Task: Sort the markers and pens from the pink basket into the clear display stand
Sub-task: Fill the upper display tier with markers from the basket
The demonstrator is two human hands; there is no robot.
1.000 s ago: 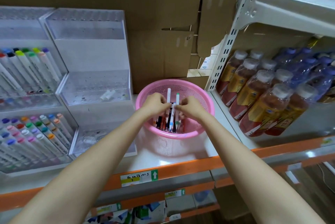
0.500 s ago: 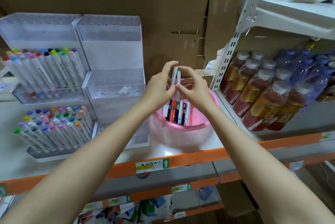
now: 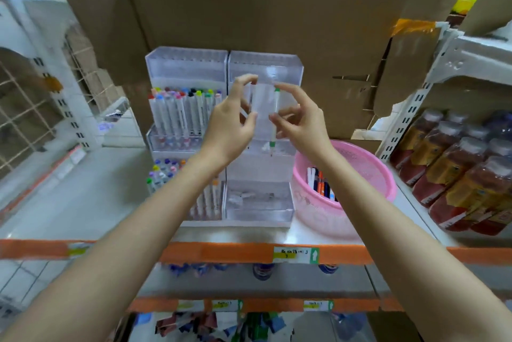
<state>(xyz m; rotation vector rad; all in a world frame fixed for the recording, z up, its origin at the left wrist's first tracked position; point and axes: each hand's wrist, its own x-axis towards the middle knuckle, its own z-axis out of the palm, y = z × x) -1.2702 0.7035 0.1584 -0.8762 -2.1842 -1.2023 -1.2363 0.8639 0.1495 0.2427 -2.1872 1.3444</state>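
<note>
My left hand (image 3: pixel 230 125) and my right hand (image 3: pixel 302 120) are raised side by side in front of the empty right-hand clear display stand (image 3: pixel 263 64). A white marker with green ends (image 3: pixel 275 114) stands upright, pinched in my right hand. My left hand pinches another white marker (image 3: pixel 252 97), which shows only faintly against the stand. The pink basket (image 3: pixel 385 175) sits on the shelf to the right of the stand, below my right wrist, with several pens (image 3: pixel 320 183) leaning inside it.
The left-hand clear stand (image 3: pixel 180 111) holds rows of colour-capped markers on two tiers. Brown drink bottles (image 3: pixel 457 164) fill the shelf at right behind a white upright (image 3: pixel 410 108). Cardboard (image 3: pixel 249 9) backs the stands. An orange shelf edge (image 3: pixel 221 253) runs in front.
Both hands rose out of the pink basket, each with a marker, and moved left and up to the front of the clear stand. The two markers are now held apart.
</note>
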